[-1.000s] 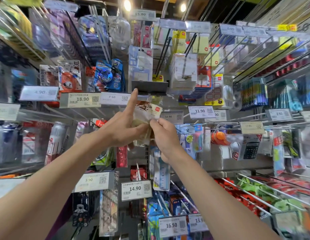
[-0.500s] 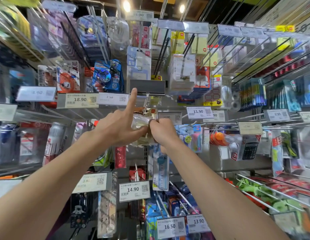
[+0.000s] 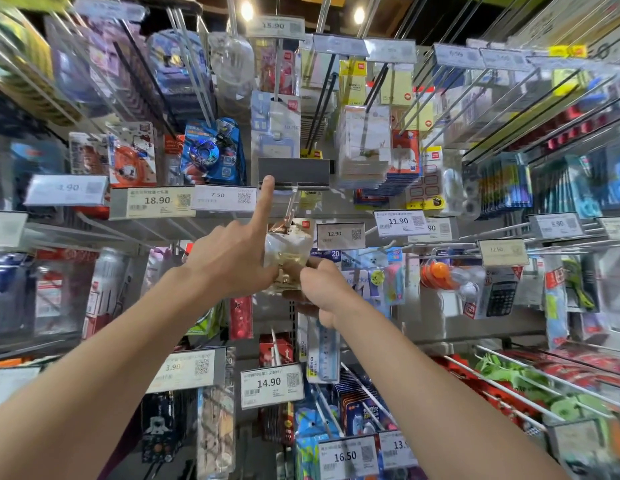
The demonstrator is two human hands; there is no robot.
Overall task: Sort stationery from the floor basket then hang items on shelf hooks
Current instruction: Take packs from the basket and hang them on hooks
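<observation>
A small clear packet [image 3: 288,249] of gold-coloured stationery with a red logo on top hangs at the centre of the shelf wall. Its top sits on a metal hook [image 3: 290,206] under a blank grey label holder [image 3: 294,171]. My left hand [image 3: 232,258] pinches the packet's left side with the thumb, and its index finger points up and touches the label holder's lower edge. My right hand [image 3: 322,285] grips the packet's lower right corner. The packet's bottom is hidden behind both hands. No floor basket is in view.
Hooks full of hanging stationery surround the spot: blue and orange tape packs [image 3: 211,150] up left, note pads [image 3: 364,143] up right, a ruler [image 3: 322,344] below, a calculator [image 3: 500,294] at right. Price tags [image 3: 272,384] and long hook rods [image 3: 530,98] stick out toward me.
The packet has slid back along the hook toward the shelf wall, pushed by both hands. My left index finger stays raised at the label holder.
</observation>
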